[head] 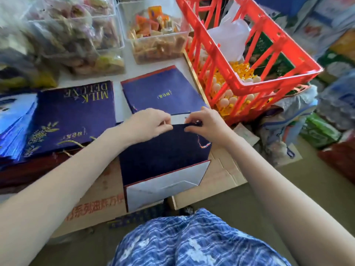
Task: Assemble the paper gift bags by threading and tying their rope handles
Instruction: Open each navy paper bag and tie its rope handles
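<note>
Navy paper bag (163, 156) is lying flat at frame centre; left hand (148, 124) is pinching its light, creasable top edge, right hand (206, 124) is gripping the limp rope handle (193, 124) at the rim.

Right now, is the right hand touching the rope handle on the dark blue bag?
Touching. Head view shows the right hand with fingertips pinching the rope handle at the top edge of the bag.

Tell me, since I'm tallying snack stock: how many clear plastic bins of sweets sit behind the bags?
2. One clear bin sits at far left behind the lying bags; the other clear bin stands beside the red crate. Others may be hidden out of frame.
</note>
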A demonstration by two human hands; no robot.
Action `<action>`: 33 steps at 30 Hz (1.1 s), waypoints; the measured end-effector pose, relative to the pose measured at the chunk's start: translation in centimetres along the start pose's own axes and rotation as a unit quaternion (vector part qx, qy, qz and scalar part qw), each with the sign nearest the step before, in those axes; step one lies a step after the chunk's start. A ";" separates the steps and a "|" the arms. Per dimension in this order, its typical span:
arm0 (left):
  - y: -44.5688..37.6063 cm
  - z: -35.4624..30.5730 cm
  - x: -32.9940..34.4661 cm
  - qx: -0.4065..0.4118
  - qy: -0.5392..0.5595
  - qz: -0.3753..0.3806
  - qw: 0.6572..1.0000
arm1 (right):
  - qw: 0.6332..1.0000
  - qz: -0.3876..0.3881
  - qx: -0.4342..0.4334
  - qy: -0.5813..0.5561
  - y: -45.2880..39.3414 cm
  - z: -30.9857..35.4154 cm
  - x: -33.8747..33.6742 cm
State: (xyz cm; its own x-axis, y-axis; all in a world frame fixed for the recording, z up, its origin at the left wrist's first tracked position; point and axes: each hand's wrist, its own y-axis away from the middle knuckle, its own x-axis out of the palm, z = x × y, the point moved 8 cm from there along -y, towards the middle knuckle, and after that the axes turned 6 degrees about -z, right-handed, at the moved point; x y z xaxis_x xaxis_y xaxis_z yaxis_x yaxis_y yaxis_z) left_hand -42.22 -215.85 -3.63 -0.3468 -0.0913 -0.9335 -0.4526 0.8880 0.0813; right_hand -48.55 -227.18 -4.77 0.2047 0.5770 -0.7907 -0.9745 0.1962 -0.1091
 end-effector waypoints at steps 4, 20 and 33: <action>0.5 0.6 2.8 0.034 -0.098 -0.137 0.985 | 0.996 -0.022 0.088 -0.005 1.9 -4.7 0.8; -1.3 4.7 5.1 -0.186 0.059 -0.184 0.963 | 0.996 0.011 0.082 0.017 0.5 -2.1 3.1; -0.4 4.4 6.9 -0.222 0.094 -0.123 0.963 | 0.955 -0.109 0.236 -0.140 3.4 -4.0 6.0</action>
State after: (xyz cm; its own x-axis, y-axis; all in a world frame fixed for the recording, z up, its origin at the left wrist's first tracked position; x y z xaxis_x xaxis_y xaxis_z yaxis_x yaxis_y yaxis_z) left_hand -40.76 -214.85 -11.63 -0.3084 -0.3910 -0.8672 -0.8317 0.5533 0.0464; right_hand -51.03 -226.22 -12.30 0.4784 0.6581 -0.5814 -0.7692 0.6335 0.0842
